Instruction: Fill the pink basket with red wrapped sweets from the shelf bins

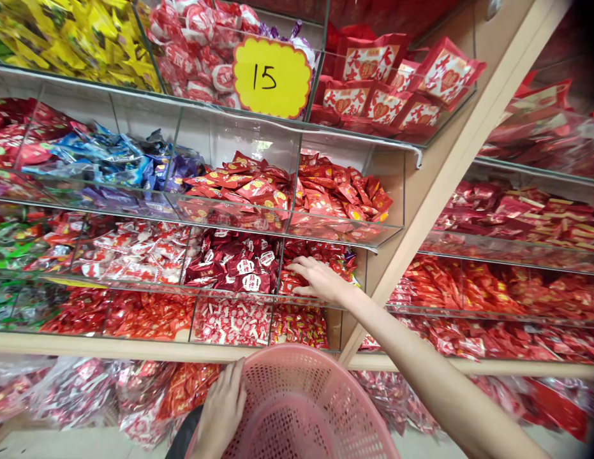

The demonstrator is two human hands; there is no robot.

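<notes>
A pink perforated plastic basket (pixel 306 363) is at the bottom middle, and I see only its bare inside. My left hand (pixel 224 398) grips its left rim, fingers closed over the edge. My right hand (pixel 318 279) reaches forward into a bin of red-wrapped candies (pixel 289 280) on a lower shelf. Its fingers are stretched out with gaps between them, just above or touching the wrappers; I cannot tell which. Directly left of it lie dark maroon candy packets (pixel 244 264) with white labels.
Clear dividers and shelf fronts (pixel 344 234) separate the candy bins. A slanted wooden post (pixel 457 153) stands to the right, near my forearm. A yellow sign (pixel 272 78) reads 15. Bagged candies (pixel 76 389) lie under the wooden ledge (pixel 134 346).
</notes>
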